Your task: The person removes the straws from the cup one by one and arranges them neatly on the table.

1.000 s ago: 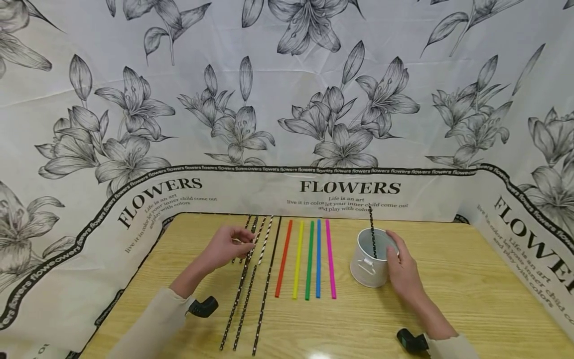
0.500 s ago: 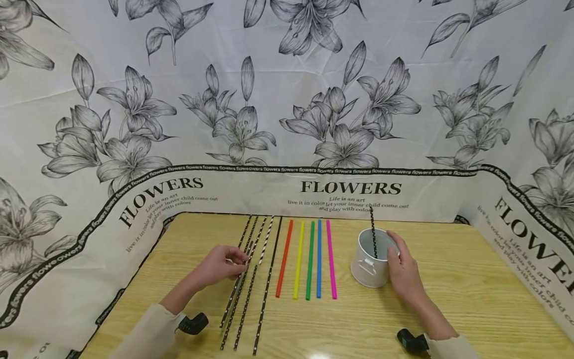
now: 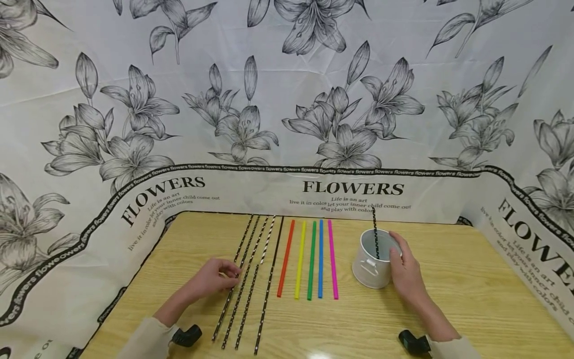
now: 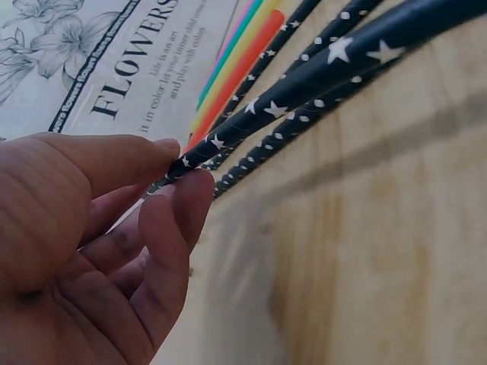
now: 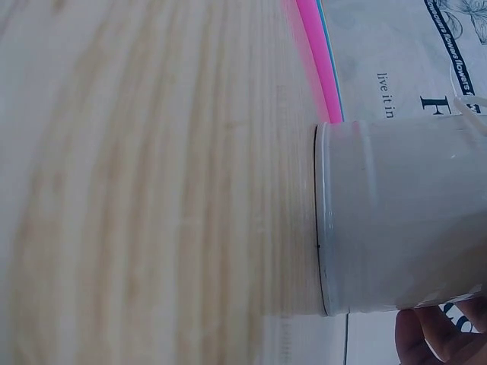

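Between thumb and fingertips my left hand pinches a long black straw with white stars. Its lower end reaches toward the front, left of several dark patterned straws. Whether the held straw touches the table, I cannot tell. On the right my right hand holds the side of a small white metal bucket, thumb near the rim; the right wrist view shows only a few of its fingers. One black-and-white patterned straw stands leaning inside the bucket.
Red, yellow, green, blue and pink straws lie in a row between the hands. A black-and-white striped straw lies behind. Flower-printed cloth borders the wooden table.
My left hand has moved down and to the left with the starred straw, from over the dark straws to their left side. My right hand and the bucket have stayed in place.
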`<state>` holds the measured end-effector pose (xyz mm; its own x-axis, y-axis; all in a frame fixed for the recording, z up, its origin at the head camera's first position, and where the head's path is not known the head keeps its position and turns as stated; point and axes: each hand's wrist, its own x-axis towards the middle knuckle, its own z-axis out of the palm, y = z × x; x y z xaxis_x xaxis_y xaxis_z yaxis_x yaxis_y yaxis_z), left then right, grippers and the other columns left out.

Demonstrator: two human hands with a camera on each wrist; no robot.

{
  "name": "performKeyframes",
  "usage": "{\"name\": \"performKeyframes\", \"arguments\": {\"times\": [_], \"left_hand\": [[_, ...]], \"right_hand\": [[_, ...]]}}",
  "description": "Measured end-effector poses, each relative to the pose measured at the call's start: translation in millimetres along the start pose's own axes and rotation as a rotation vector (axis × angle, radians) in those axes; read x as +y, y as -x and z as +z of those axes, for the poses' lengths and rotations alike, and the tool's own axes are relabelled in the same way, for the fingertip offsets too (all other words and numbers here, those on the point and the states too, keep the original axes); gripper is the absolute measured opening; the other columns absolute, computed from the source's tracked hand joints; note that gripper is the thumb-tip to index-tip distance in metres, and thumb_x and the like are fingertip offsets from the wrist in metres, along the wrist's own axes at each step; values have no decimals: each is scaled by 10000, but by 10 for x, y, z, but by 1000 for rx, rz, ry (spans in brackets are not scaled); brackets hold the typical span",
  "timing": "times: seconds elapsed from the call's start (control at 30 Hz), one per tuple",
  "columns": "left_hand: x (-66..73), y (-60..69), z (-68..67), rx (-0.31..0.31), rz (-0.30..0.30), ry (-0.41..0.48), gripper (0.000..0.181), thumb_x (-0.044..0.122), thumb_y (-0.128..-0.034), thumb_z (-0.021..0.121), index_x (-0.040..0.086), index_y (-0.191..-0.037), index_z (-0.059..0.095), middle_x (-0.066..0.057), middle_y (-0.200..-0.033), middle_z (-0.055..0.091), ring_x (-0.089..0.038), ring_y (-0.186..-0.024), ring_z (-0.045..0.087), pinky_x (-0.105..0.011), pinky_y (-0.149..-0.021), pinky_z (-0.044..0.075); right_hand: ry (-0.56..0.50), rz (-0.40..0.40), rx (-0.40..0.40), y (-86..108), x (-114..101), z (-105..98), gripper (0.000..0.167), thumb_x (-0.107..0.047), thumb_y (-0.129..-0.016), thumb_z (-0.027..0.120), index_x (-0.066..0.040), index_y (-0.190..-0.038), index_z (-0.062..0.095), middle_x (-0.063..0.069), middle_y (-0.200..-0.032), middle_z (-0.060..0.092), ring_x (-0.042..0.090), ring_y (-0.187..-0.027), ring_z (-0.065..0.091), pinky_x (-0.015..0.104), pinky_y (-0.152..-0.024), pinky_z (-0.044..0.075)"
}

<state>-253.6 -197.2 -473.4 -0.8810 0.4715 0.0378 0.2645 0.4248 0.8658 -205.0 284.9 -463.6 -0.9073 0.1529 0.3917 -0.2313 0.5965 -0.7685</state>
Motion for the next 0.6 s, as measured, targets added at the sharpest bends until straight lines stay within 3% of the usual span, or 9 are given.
{"name": "performKeyframes", "arguments": {"times": [0.2, 0.43, 0.6], "left_hand": [[-74, 43, 34, -9, -19, -18, 211, 78, -846, 744, 5, -1037, 690, -47, -907, 645, -189, -828, 609, -278, -655, 541], [-111, 107, 56, -23, -61, 26, 214, 54, -841, 740, -3, -1037, 674, -68, -919, 624, -202, -751, 621, -297, -619, 558], [-132, 129, 66, -15, -62, 9, 221, 57, -821, 754, 13, -1025, 685, -66, -958, 622, -180, -656, 611, -291, -584, 545]], "right_hand": [[7, 1, 0, -4, -34, -15, 492, -292, -1071, 265, -96, -1522, 269, 263, -1486, 335, 492, -1326, 319, 686, -995, 292], [2, 12, -1, 4, -3, -3, 496, -296, -1072, 262, -85, -1521, 265, 265, -1487, 332, 489, -1331, 313, 693, -993, 289], [1, 2, 2, 9, 18, 7, 497, -300, -1073, 262, -91, -1524, 260, 266, -1482, 338, 487, -1326, 321, 693, -989, 293]]}}
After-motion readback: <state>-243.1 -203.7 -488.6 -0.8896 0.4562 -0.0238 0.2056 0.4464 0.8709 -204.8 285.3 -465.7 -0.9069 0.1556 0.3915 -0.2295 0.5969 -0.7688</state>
